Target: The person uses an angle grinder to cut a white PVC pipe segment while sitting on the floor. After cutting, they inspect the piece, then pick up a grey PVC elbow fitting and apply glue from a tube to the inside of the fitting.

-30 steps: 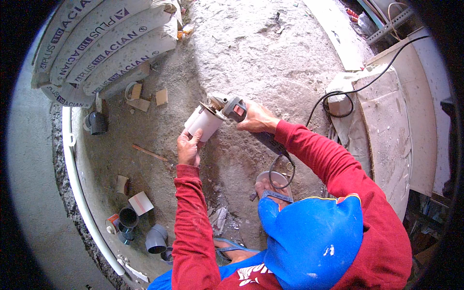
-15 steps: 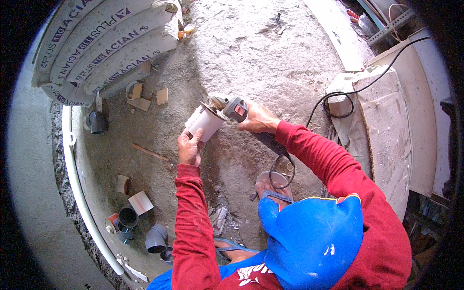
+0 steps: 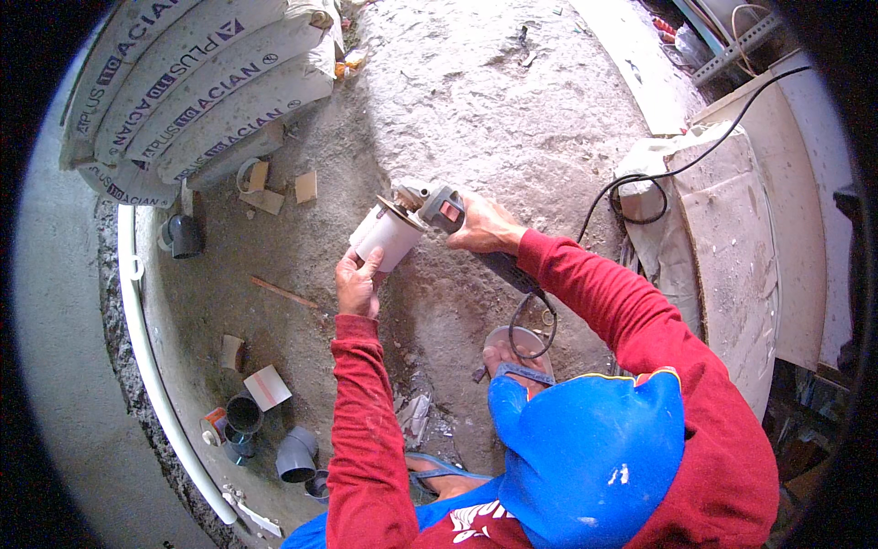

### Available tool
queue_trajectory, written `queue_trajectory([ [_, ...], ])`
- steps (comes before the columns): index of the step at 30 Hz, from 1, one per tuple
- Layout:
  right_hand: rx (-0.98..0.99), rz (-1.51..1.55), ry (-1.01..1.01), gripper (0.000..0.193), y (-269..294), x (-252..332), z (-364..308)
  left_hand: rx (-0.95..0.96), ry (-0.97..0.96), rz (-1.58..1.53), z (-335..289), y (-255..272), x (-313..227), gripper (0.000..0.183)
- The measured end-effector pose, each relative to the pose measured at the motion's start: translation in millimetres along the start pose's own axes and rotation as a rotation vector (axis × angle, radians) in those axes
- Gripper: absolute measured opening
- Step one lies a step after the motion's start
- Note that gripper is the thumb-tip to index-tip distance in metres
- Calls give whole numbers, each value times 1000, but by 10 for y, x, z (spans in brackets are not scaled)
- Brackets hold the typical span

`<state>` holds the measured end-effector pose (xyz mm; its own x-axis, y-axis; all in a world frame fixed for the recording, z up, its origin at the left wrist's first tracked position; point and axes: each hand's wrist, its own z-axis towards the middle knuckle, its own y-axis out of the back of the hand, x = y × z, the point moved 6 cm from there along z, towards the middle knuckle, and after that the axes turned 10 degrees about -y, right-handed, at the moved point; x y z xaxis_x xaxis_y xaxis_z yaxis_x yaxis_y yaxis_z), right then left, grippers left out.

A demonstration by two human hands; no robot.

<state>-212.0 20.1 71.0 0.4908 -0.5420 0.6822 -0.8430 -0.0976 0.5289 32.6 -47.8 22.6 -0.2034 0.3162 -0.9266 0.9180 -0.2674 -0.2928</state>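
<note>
My left hand (image 3: 358,283) is closed around the lower part of a short white plastic pipe piece (image 3: 388,242), held tilted above the ground. In my right hand (image 3: 487,225) is a grey and black angle grinder (image 3: 446,209), gripped around its body with the head pointing left. The grinder's thin disc (image 3: 401,212) lies at the upper end of the pipe piece. Whether the disc is spinning, or how deep it sits in the pipe, I cannot tell. A black power cord (image 3: 529,346) loops down from the grinder's rear.
Stacked printed sacks (image 3: 206,91) stand at the upper left. A long white pipe (image 3: 151,366) runs along the left edge. Grey elbow fittings (image 3: 296,455) and tile scraps (image 3: 267,388) lie on the ground. A covered block (image 3: 722,220) at the right carries the cord. My sandalled foot (image 3: 517,357) is close below the grinder.
Both hands keep almost the same pose, with the grinder disc still at the pipe's upper end. Only a very slight shift shows.
</note>
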Motion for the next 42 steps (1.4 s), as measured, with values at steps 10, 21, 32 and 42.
queue_trajectory([
  [10, -18, 2, 11, 66, -48, -70, 54, -2, -11, -11, 6, 13, 21, 34],
  [21, -46, 30, 38, 60, -45, -85, 62, -21, 10, -3, 2, 47, 42, 34],
  [32, -12, 18, 10, 69, -29, -78, 35, -42, 45, 22, 9, 65, 57, 33],
  [42, -38, 147, 55, 64, 76, -65, -64, 19, -13, -48, 1, 52, 63, 36],
])
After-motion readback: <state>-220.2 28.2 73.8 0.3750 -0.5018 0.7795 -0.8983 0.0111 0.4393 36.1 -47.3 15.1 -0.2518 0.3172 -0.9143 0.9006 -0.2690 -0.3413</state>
